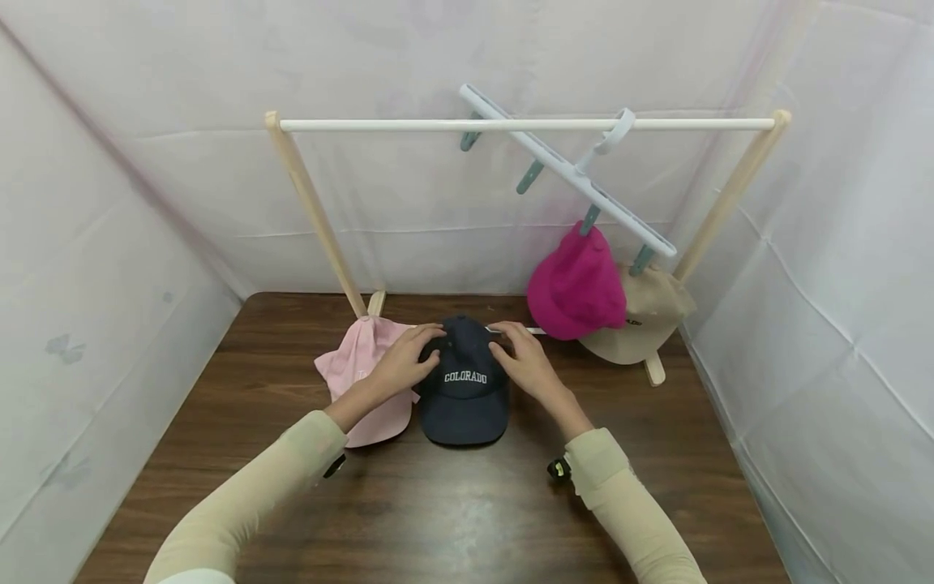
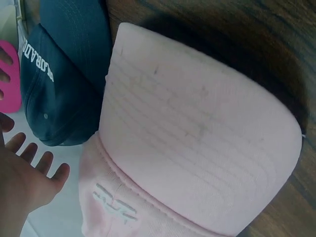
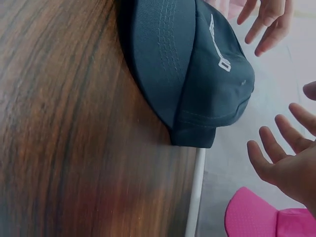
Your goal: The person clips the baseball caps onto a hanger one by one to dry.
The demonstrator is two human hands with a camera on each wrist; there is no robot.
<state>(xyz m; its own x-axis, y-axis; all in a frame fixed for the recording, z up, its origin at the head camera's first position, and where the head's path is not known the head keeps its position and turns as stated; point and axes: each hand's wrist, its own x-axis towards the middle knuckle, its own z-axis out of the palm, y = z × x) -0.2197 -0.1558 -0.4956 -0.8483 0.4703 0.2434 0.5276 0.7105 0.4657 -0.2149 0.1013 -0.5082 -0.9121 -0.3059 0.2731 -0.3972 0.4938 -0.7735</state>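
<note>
A navy baseball cap (image 1: 464,405) with white COLORADO lettering lies on the table, its brim toward the person. My left hand (image 1: 401,361) hovers at the cap's upper left with fingers spread. On the cap's other side is my right hand (image 1: 531,365), fingers parted and slightly bent. Gaps show between each hand and the navy cap (image 3: 217,74) in the right wrist view. A pink cap (image 2: 197,118) lies left of it, partly under my left forearm in the head view.
A white rod on a wooden rack (image 1: 379,126) spans the back. From it hangs a white hanger (image 1: 558,166) with teal clips, tilted down to the right. Clipped on it are a magenta cap (image 1: 580,284) and a beige cap (image 1: 649,316). White sheeting surrounds the brown table (image 1: 467,519).
</note>
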